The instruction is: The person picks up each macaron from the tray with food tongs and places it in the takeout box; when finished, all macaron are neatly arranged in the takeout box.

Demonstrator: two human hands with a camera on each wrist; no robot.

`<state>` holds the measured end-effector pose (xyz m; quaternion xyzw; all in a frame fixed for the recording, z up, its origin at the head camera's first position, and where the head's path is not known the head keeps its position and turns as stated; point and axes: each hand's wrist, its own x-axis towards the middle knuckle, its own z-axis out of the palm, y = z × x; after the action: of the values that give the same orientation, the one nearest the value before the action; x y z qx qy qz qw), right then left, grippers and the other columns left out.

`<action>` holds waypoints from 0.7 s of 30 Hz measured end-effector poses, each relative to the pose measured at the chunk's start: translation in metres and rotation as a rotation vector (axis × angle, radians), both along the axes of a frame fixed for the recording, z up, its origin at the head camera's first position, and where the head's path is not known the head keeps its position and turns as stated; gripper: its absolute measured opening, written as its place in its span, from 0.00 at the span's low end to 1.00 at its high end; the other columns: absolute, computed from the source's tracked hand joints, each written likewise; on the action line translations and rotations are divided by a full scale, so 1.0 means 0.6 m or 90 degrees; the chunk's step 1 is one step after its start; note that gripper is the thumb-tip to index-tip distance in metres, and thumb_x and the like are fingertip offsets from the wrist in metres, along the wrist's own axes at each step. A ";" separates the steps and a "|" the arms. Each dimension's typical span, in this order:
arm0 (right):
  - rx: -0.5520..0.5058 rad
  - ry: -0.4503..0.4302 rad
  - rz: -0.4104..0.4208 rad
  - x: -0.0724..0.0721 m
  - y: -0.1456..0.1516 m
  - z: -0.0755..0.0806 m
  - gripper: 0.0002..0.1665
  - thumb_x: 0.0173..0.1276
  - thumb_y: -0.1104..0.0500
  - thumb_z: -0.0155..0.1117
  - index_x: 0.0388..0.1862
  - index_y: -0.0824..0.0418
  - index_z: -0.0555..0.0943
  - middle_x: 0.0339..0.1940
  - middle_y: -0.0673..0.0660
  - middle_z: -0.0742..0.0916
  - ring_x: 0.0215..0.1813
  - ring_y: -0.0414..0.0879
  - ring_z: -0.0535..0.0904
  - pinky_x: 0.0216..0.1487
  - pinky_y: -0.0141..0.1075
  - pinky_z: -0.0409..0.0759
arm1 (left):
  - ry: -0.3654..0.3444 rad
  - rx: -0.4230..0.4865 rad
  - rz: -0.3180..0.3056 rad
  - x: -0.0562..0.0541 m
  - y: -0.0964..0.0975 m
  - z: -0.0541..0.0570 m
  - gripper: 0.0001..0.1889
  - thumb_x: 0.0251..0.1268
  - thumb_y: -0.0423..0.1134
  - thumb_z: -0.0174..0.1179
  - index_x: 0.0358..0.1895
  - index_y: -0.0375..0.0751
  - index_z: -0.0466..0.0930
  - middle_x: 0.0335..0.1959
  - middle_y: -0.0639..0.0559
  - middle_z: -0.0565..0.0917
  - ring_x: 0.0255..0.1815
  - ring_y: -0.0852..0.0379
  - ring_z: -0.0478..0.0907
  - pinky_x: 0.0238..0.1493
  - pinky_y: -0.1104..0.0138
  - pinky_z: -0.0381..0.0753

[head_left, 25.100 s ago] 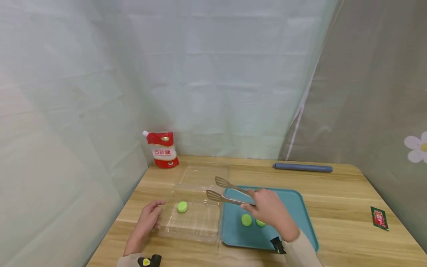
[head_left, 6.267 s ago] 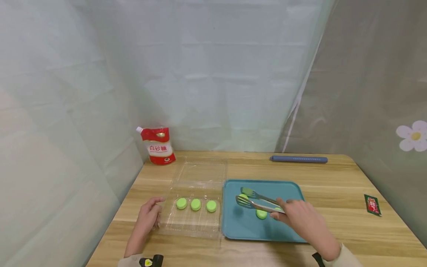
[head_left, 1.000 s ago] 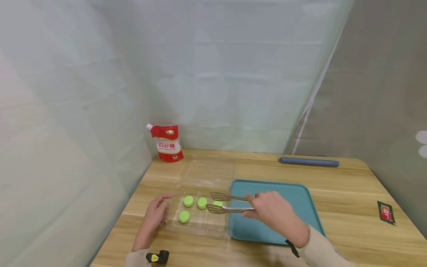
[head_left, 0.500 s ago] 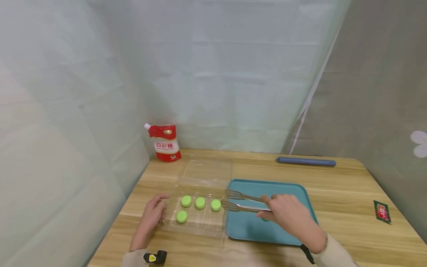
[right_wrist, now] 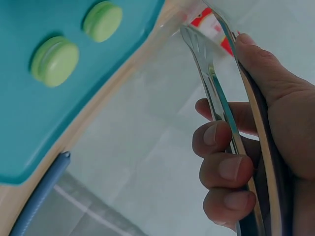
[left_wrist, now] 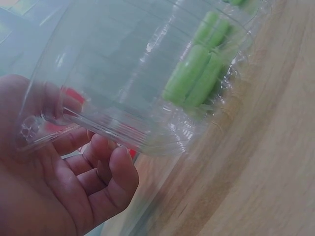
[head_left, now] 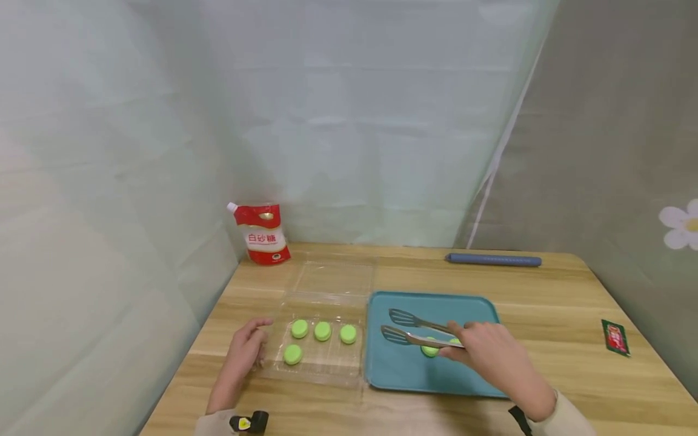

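On the left, a clear plastic clamshell box [head_left: 327, 369] lies with its lid folded back. Several green macarons [head_left: 322, 331] sit inside, a row of three and one below its left end. My left hand [head_left: 243, 351] holds the box's left rim; in the left wrist view the plastic edge passes between thumb and curled fingers [left_wrist: 115, 182]. My right hand [head_left: 493, 357] grips metal tongs [head_left: 417, 340], their slotted tips apart with nothing between them, above a blue tray [head_left: 403, 378]. Two macarons [right_wrist: 55, 61] rest on that tray, partly covered by tongs and hand in the head view.
A red and white sugar pouch [head_left: 263, 235] stands at the back left corner. A blue stick-shaped thing [head_left: 493, 260] lies along the back edge, and a small green and red packet [head_left: 615, 337] at the right. Fabric curtains [head_left: 349, 151] surround the wooden table.
Over the earlier frames, the macarons in the box went from one to three, then one more. In the last second the tongs moved right, from the box to over the tray. The left hand stayed.
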<state>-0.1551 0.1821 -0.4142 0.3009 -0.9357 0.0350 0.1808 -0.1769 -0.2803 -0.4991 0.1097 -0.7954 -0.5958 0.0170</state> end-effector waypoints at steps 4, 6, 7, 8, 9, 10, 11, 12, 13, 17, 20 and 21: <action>-0.004 0.018 -0.012 0.004 0.015 -0.007 0.23 0.52 0.41 0.78 0.32 0.54 0.78 0.14 0.42 0.64 0.15 0.34 0.56 0.13 0.30 0.53 | -0.005 0.002 0.004 0.000 -0.001 -0.001 0.24 0.64 0.28 0.45 0.63 0.29 0.73 0.16 0.48 0.69 0.13 0.57 0.68 0.13 0.71 0.64; 0.001 0.018 -0.018 0.006 0.024 -0.011 0.23 0.52 0.41 0.78 0.33 0.55 0.80 0.14 0.42 0.66 0.15 0.35 0.58 0.12 0.31 0.55 | -0.009 0.004 0.004 -0.001 -0.001 -0.001 0.24 0.64 0.28 0.45 0.64 0.30 0.73 0.16 0.48 0.70 0.13 0.57 0.68 0.13 0.71 0.64; 0.005 0.017 -0.022 0.007 0.028 -0.012 0.23 0.52 0.41 0.78 0.34 0.56 0.80 0.14 0.43 0.66 0.15 0.36 0.58 0.12 0.31 0.56 | -0.012 0.006 0.004 -0.001 -0.001 -0.001 0.24 0.64 0.28 0.45 0.64 0.30 0.73 0.16 0.48 0.70 0.13 0.57 0.68 0.13 0.71 0.64; 0.008 0.012 -0.028 0.009 0.033 -0.013 0.23 0.53 0.41 0.78 0.33 0.56 0.80 0.14 0.43 0.67 0.14 0.36 0.58 0.12 0.32 0.56 | -0.014 0.008 0.003 0.000 0.000 -0.001 0.24 0.63 0.28 0.45 0.64 0.30 0.73 0.16 0.48 0.70 0.13 0.56 0.68 0.13 0.71 0.64; 0.010 0.005 -0.034 0.010 0.037 -0.014 0.23 0.53 0.41 0.77 0.33 0.55 0.80 0.14 0.43 0.67 0.14 0.36 0.59 0.12 0.32 0.57 | -0.015 0.010 0.004 0.000 0.000 -0.001 0.24 0.63 0.28 0.45 0.64 0.30 0.73 0.16 0.48 0.70 0.13 0.56 0.69 0.13 0.71 0.65; 0.012 -0.001 -0.039 0.012 0.040 -0.015 0.23 0.53 0.41 0.77 0.33 0.55 0.80 0.14 0.43 0.67 0.14 0.36 0.59 0.12 0.32 0.57 | -0.014 0.011 0.004 0.000 0.000 -0.001 0.24 0.63 0.28 0.46 0.64 0.30 0.73 0.16 0.48 0.70 0.14 0.56 0.69 0.13 0.71 0.65; 0.012 -0.008 -0.042 0.014 0.044 -0.016 0.22 0.54 0.42 0.77 0.33 0.55 0.80 0.14 0.42 0.67 0.14 0.36 0.59 0.12 0.32 0.57 | -0.011 0.011 0.003 0.001 0.000 0.000 0.24 0.64 0.28 0.46 0.64 0.30 0.73 0.17 0.48 0.70 0.14 0.56 0.69 0.13 0.70 0.66; 0.012 -0.013 -0.047 0.016 0.048 -0.017 0.22 0.54 0.42 0.78 0.33 0.55 0.80 0.14 0.42 0.67 0.14 0.35 0.58 0.12 0.32 0.57 | -0.006 0.010 0.002 0.002 0.000 0.000 0.24 0.64 0.28 0.46 0.64 0.29 0.73 0.17 0.47 0.70 0.14 0.55 0.69 0.14 0.70 0.66; 0.011 -0.017 -0.051 0.017 0.051 -0.018 0.21 0.54 0.42 0.78 0.32 0.54 0.80 0.14 0.42 0.66 0.14 0.35 0.58 0.12 0.32 0.57 | -0.002 0.009 0.000 0.002 0.000 0.001 0.24 0.64 0.27 0.46 0.64 0.29 0.73 0.17 0.47 0.70 0.14 0.55 0.69 0.14 0.70 0.67; 0.006 -0.010 -0.055 0.022 0.065 -0.023 0.21 0.53 0.43 0.79 0.31 0.53 0.78 0.13 0.41 0.66 0.14 0.35 0.58 0.12 0.32 0.57 | 0.010 0.007 -0.005 0.002 -0.001 0.001 0.23 0.65 0.27 0.45 0.64 0.28 0.72 0.15 0.47 0.69 0.13 0.56 0.68 0.14 0.69 0.68; 0.007 0.010 -0.058 0.024 0.074 -0.026 0.22 0.52 0.44 0.79 0.31 0.53 0.77 0.13 0.42 0.67 0.13 0.36 0.60 0.12 0.34 0.58 | 0.006 0.007 -0.005 0.000 -0.002 0.000 0.23 0.66 0.28 0.45 0.64 0.29 0.72 0.15 0.48 0.69 0.13 0.56 0.69 0.14 0.69 0.68; 0.009 0.014 -0.060 0.025 0.077 -0.027 0.22 0.51 0.44 0.79 0.31 0.53 0.77 0.13 0.42 0.67 0.13 0.37 0.61 0.12 0.34 0.58 | 0.004 0.008 -0.005 0.000 -0.001 -0.001 0.23 0.66 0.28 0.45 0.64 0.29 0.72 0.15 0.48 0.69 0.13 0.56 0.69 0.14 0.69 0.68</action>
<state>-0.1402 0.2280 -0.4305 0.2578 -0.9471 0.0161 0.1904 -0.1771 -0.2812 -0.4996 0.1051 -0.7921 -0.6010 0.0167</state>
